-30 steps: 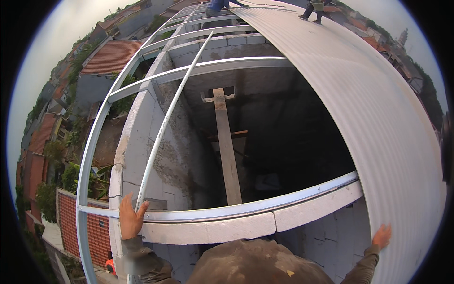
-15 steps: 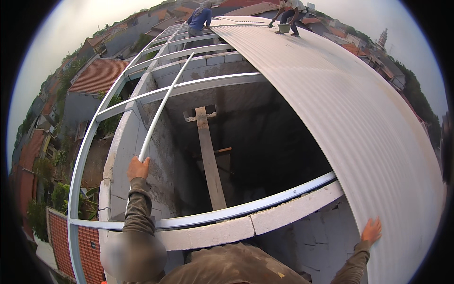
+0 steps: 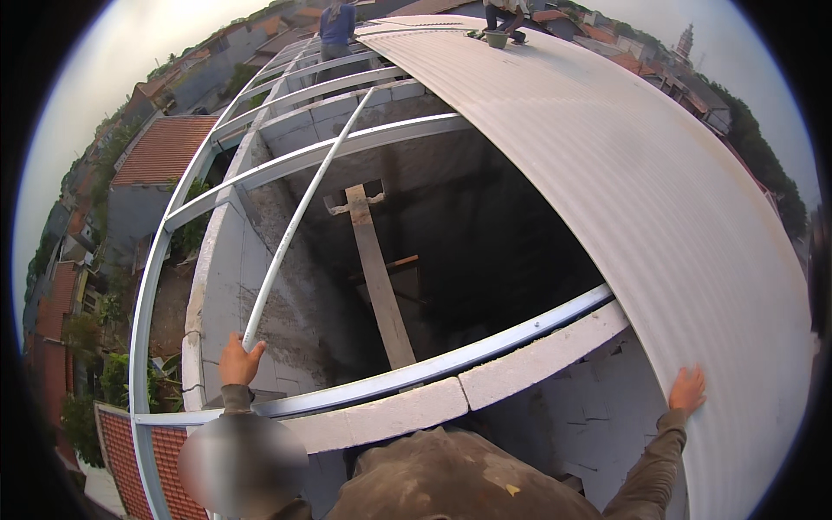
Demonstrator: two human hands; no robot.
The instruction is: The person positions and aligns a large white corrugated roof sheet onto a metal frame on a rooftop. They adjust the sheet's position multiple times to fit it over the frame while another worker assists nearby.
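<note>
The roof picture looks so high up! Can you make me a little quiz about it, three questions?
1. True or false: the left hand grips the thin white metal bar.
2. What does the right hand touch? A) a bucket B) the ribbed roof sheet C) a ladder
3. Fill in: a long wooden ___ stands down in the open room.

Key: 1 true. 2 B. 3 plank.
</note>
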